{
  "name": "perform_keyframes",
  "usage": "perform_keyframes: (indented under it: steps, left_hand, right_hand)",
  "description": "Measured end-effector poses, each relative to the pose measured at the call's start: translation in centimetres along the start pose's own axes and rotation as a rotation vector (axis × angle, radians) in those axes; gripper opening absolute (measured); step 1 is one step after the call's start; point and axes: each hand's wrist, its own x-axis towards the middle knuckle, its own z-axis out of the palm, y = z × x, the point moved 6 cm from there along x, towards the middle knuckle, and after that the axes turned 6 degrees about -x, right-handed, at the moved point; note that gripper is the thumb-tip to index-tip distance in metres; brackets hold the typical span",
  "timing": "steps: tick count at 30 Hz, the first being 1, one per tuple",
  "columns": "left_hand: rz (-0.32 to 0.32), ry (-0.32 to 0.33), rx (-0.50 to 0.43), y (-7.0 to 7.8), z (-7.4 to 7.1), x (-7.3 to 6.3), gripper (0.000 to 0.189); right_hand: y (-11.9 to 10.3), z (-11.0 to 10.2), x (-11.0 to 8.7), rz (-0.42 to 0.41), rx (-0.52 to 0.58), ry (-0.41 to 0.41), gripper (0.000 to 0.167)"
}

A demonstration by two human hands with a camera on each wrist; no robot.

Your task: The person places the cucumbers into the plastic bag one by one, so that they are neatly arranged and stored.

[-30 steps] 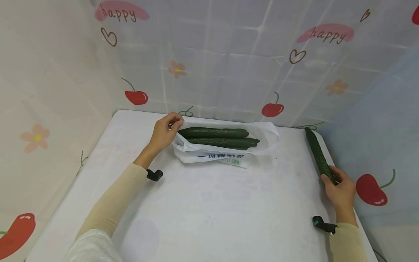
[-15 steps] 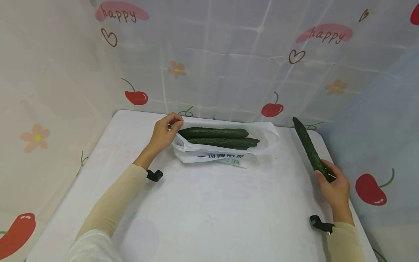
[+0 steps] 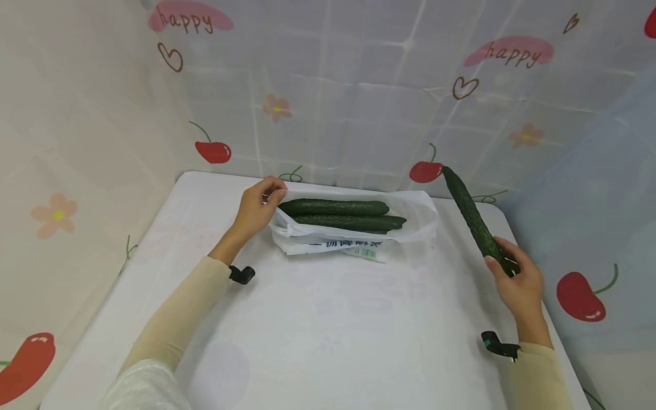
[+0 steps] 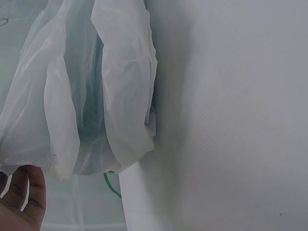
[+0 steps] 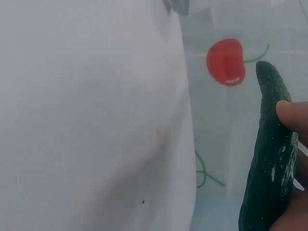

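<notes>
A white plastic bag (image 3: pixel 420 219) lies at the back middle of the table, its mouth spread. Inside it rest a dark green cucumber (image 3: pixel 335 207) and, in front, a second cucumber (image 3: pixel 348 222); part of another dark shape shows below them. My left hand (image 3: pixel 258 204) pinches the bag's left edge; the left wrist view has its fingers at the edge of the plastic (image 4: pixel 127 82). Held by its near end, another cucumber (image 3: pixel 471 213) slants up and leftward from my right hand (image 3: pixel 520 282). In the right wrist view, the thumb lies along this cucumber (image 5: pixel 272 154).
The white table (image 3: pixel 328 341) ends at a curtain (image 3: pixel 348 114) printed with cherries, flowers and "happy". Side curtains stand left and right. A black wrist mount (image 3: pixel 242 274) is on the left arm, and a similar mount (image 3: pixel 498 345) on the right.
My right hand has lifted the cucumber off the right side of the table and moved it leftward, closer to the bag. The left hand and the bag have stayed in place.
</notes>
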Motion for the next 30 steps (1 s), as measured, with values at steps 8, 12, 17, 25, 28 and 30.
perform_keyframes:
  steps: [8,12,17,25,28,30]
  left_hand:
    - [-0.006,-0.001,-0.002,0.0,0.0,0.0,0.015]
    - [-0.004,0.003,-0.005,0.1,-0.1,0.0,0.014]
    - [0.001,0.003,-0.009,0.2,-0.2,-0.1,0.014]
    - [-0.003,-0.005,0.003,-0.1,0.1,-0.2,0.014]
    - [-0.004,-0.003,0.004,-0.1,0.0,-0.1,0.014]
    - [-0.005,-0.002,-0.001,-0.1,0.0,-0.1,0.014]
  right_hand:
    - [-2.4,0.2,-0.1,-0.077,0.032,-0.024,0.053]
    - [-4.0,0.0,0.0,-0.179,0.078,-0.007,0.054]
    - [-5.7,0.0,0.2,-0.264,0.142,-0.001,0.055]
    - [-7.8,0.6,0.3,-0.320,0.163,-0.061,0.056]
    - [-8.6,0.8,0.4,-0.372,0.158,-0.072,0.057]
    - [-9.3,0.8,0.5,-0.406,0.150,-0.077,0.058]
